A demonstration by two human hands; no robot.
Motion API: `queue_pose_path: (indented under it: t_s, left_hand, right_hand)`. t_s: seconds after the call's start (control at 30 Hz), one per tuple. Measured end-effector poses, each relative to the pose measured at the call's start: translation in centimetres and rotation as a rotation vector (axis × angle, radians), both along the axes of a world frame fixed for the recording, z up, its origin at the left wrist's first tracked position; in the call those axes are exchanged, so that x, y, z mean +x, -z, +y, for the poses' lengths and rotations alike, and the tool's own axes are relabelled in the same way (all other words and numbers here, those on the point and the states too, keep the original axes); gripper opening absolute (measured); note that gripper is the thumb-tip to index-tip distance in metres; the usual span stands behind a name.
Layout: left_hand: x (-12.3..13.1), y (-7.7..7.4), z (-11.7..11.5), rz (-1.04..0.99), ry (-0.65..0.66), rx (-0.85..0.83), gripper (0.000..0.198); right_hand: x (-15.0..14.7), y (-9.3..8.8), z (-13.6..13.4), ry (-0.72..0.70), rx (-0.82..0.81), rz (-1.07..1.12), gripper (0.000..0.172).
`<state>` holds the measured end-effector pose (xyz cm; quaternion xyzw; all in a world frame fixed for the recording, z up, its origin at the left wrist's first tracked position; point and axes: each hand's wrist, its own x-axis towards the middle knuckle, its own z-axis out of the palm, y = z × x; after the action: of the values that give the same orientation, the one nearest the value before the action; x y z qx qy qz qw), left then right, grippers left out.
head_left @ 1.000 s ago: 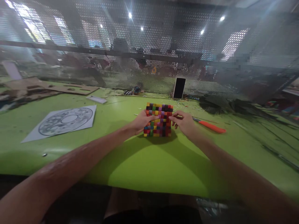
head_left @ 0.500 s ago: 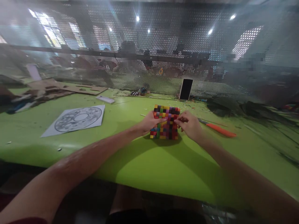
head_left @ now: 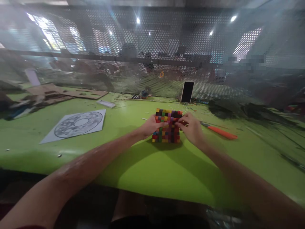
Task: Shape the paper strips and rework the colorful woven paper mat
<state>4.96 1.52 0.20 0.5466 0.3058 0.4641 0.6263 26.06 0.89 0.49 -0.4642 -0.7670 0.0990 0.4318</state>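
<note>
A small multicoloured woven-looking piece, patterned in checks of red, yellow, green, purple and black, stands nearly upright above the green tabletop. My left hand grips its left side, the thumb lying across the front and the other fingers hidden behind. At the right edge, my right hand is closed in a pinch, its thumb and fingertips against the front of the checks. A thin pale loop shows by those fingers; whether it is a strip end I cannot tell.
A printed sheet with a ring pattern lies left on the green table. An orange-handled tool is at the right. A phone stands against the perforated screen. Cut cardboard, a small white tray and dark strips lie farther back.
The view has shifted slightly, moving everything a little to the left. My right fingertips press closer over the front of the piece's right edge. My left hand keeps its grip.
</note>
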Motion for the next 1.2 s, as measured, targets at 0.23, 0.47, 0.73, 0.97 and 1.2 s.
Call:
queue_pose_path:
  t_s: [0.23, 0.47, 0.73, 0.97, 1.2]
  left_hand:
    - [-0.1, 0.6, 0.7, 0.003, -0.077, -0.064, 0.033]
    - [-0.7, 0.9, 1.3, -0.05, 0.003, -0.154, 0.034]
    - [-0.2, 1.3, 1.2, -0.079, -0.017, -0.17, 0.028]
    - [0.0, 1.3, 0.9, -0.106, -0.003, -0.173, 0.029]
    - [-0.2, 1.3, 0.8, -0.059, -0.019, -0.113, 0.036]
  right_hand:
    - [0.6, -0.6, 0.1, -0.133, -0.186, 0.047, 0.025]
    - [0.7, 0.1, 0.5, -0.166, -0.27, 0.12, 0.026]
    - [-0.1, 0.6, 0.3, -0.017, -0.307, 0.214, 0.018]
    - [-0.3, 0.6, 0.1, -0.014, -0.271, 0.254, 0.026]
    - [-0.7, 1.0, -0.4, 0.007, -0.154, 0.186, 0.027]
